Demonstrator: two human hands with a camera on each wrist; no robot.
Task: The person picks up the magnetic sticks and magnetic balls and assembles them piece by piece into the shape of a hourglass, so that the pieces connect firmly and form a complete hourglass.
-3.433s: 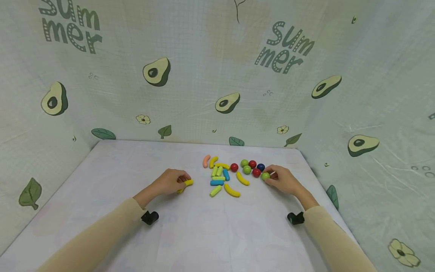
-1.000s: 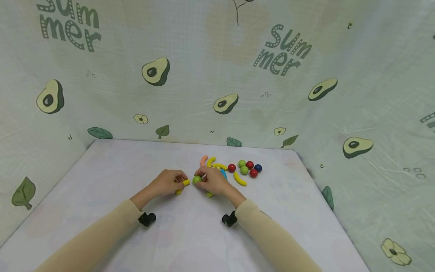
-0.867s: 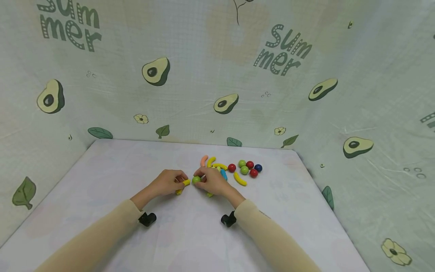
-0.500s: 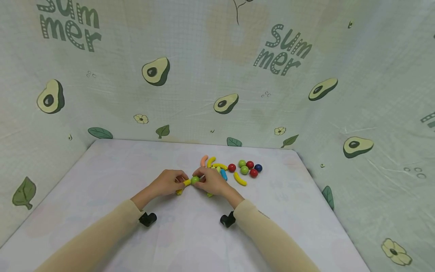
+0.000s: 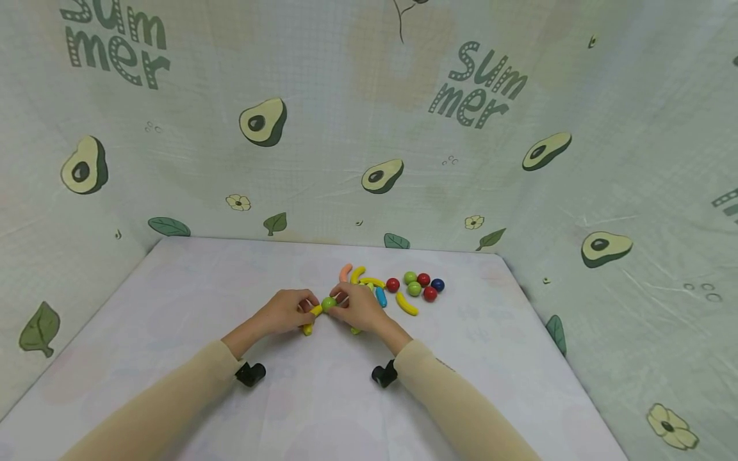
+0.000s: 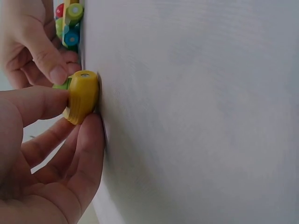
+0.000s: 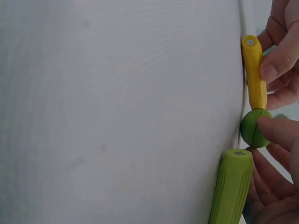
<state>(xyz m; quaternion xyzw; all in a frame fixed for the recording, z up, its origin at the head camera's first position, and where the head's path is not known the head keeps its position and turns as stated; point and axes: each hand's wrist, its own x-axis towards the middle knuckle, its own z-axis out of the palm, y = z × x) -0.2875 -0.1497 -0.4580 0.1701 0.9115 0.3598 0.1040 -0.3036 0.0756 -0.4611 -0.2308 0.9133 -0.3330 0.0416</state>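
Between thumb and fingers my left hand point(image 5: 286, 310) grips a curved yellow magnetic stick point(image 7: 254, 70) with metal-tipped ends. Its near end points toward the camera in the left wrist view, where the yellow stick point(image 6: 85, 95) sits right against the tabletop. My right hand point(image 5: 363, 308) pinches a green ball point(image 5: 328, 304). The green ball point(image 7: 251, 128) meets the far end of the yellow stick in the right wrist view. A light-green straight stick point(image 7: 231, 186) lies just beside the right fingers; in the head view that hand covers most of it and several other sticks.
Behind the right hand lie a pink curved stick point(image 5: 345, 273), yellow curved sticks point(image 5: 358, 274) and a blue stick point(image 5: 380, 297). Another yellow curved stick point(image 5: 407, 304) lies right of them. Red balls point(image 5: 393, 285), green balls point(image 5: 414, 289) and a dark blue ball point(image 5: 438, 285) cluster farther right.
My right hand has carried the green ball left from the ball cluster until it meets the yellow stick's end. The left hand stays nearly in place, the stick turned slightly.
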